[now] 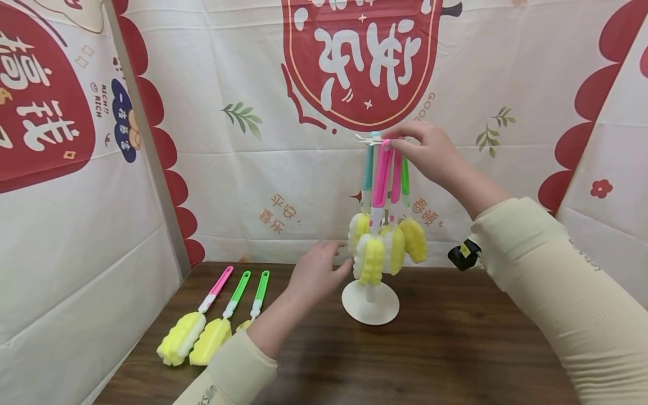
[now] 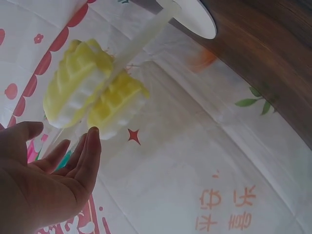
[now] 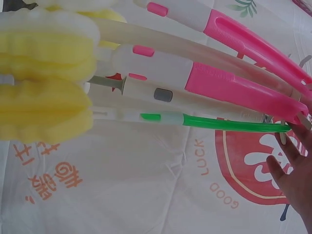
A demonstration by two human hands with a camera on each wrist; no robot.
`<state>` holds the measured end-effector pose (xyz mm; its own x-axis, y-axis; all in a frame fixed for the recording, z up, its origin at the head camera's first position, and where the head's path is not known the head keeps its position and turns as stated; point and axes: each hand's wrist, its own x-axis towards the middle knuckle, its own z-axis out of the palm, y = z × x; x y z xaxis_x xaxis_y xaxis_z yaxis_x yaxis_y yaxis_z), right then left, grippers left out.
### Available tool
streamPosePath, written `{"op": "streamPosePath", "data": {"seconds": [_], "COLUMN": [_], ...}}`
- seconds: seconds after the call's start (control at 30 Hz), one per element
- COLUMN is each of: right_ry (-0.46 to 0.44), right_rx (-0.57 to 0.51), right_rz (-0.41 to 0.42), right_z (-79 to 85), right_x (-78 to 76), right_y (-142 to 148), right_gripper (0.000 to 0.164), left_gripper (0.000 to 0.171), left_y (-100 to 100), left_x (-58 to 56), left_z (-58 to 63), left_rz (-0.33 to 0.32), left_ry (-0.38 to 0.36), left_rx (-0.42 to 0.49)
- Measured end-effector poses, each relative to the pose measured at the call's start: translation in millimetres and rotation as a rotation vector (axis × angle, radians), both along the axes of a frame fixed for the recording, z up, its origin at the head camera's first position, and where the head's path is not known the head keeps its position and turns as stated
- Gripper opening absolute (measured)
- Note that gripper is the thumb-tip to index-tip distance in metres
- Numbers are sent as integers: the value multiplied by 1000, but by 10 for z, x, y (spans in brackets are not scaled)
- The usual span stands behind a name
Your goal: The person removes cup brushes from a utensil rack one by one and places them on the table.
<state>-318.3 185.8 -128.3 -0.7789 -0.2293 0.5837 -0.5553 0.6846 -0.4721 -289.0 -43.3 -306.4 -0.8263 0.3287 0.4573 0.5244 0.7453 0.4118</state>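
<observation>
Several cup brushes with yellow-and-white sponge heads hang by their handles from a white stand (image 1: 371, 308) with a round base. My right hand (image 1: 429, 151) is at the stand's top, thumb and finger pinching the handle end of the front pink cup brush (image 1: 382, 174). In the right wrist view, its fingers sit by the ends of a pink handle (image 3: 243, 90) and a green handle (image 3: 229, 123). Low on the left, my left hand (image 1: 315, 270) is beside the hanging sponge heads (image 2: 78, 83), fingers loosely extended and holding nothing.
On the dark wooden table (image 1: 445, 349) at the left lie a pink-handled cup brush (image 1: 184, 334) and two green-handled ones, the nearer green cup brush (image 1: 258, 298) partly hidden by my left forearm. A printed white cloth (image 1: 314, 185) hangs close behind the stand.
</observation>
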Motion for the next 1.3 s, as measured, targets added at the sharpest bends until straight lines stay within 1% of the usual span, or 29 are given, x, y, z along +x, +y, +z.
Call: {"op": "streamPosePath", "data": {"seconds": [0.1, 0.3, 0.5, 0.57, 0.77, 1.13, 1.2, 1.3], "right_ry": [5, 0, 9, 8, 6, 11, 17, 63], "right_rx": [1, 26, 34, 35, 42, 52, 62, 120], "right_rz": [16, 58, 54, 51, 39, 36, 41, 54], "right_z": [-7, -20, -38, -39, -28, -11, -10, -14], "right_x": [-9, -36, -62, -65, -67, -36, -37, -63], "right_y": [10, 39, 64, 67, 53, 31, 39, 64], "right_gripper": [40, 42, 43, 44, 44, 43, 43, 42], "left_gripper": [41, 45, 55, 57, 67, 79, 81, 82], "left_y": [61, 188, 316, 352, 447, 555, 564, 571], "left_x": [-11, -38, -69, -87, -131, -182, -195, -210], "left_z": [-2, -34, -93, -119, -185, -309, -324, -339], "left_rz": [-2, -31, -67, -71, -65, -29, -20, -18], "left_ry": [-12, 10, -46, -50, -14, -14, -17, -24], "left_rx": [37, 124, 193, 207, 198, 221, 226, 235]}}
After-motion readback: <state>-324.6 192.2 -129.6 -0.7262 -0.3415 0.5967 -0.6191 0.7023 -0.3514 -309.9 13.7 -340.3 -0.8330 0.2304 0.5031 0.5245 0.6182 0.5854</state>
